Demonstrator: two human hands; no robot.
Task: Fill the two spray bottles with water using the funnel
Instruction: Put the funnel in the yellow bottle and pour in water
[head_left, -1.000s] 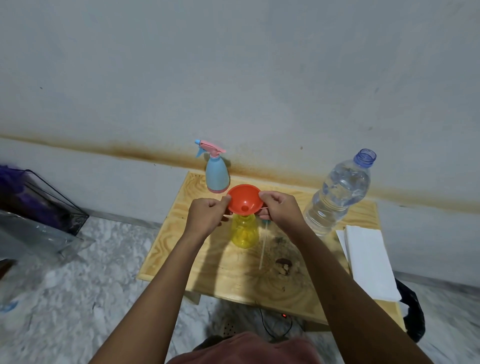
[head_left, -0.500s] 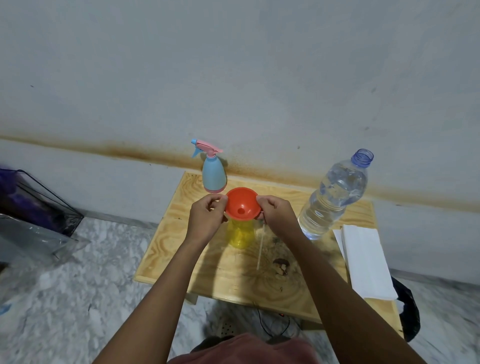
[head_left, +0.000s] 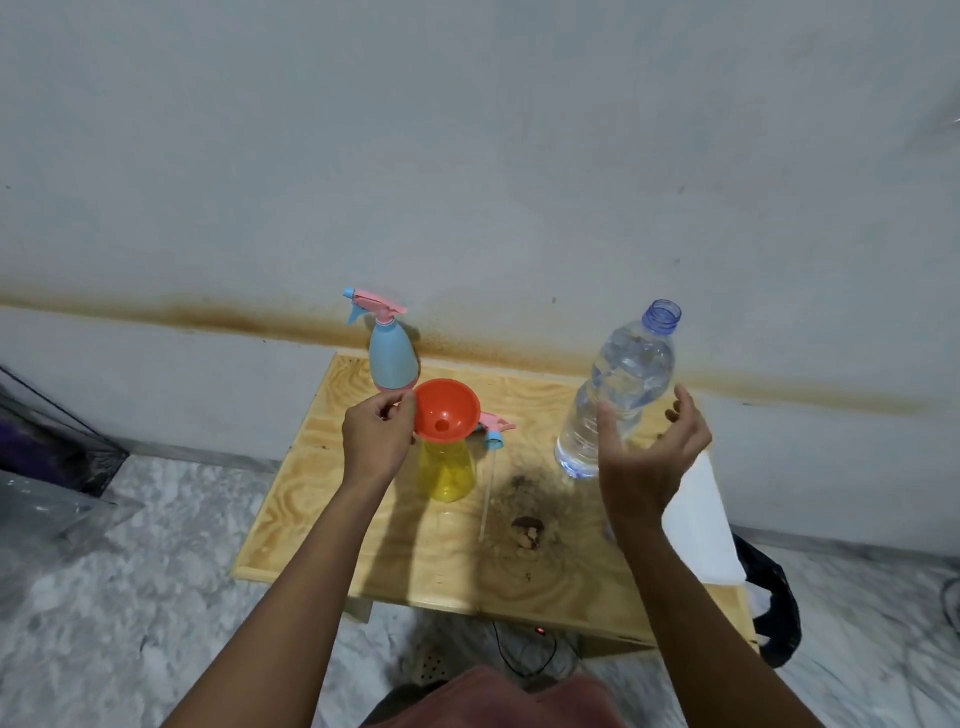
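- The person's left hand (head_left: 378, 441) is pinching the rim of the round orange plastic funnel (head_left: 445, 410), whose spout sits in the neck of the clear yellow plastic spray bottle (head_left: 448, 470) mid-table. Probably that's so it doesn't tip once water goes in.
- The yellow bottle's pink-and-blue trigger head with its long dip tube (head_left: 492, 447) lies on the light plywood table (head_left: 322, 499) just beside it, out of the way but handy for screwing back on.
- The right hand (head_left: 647, 457) is spread wide, fingers uncurled around the uncapped clear plastic water bottle (head_left: 618, 395) but not clamped on it yet, looks like. The bottle stands near the right side.
- The light blue spray bottle with pink trigger (head_left: 392, 353) stands at the back by the wall with its head on, so likely second in line.
- Compared with half a second back: both hands were on the funnel then. Now the right one has let go and swung over to the water bottle. The funnel hasn't budged.
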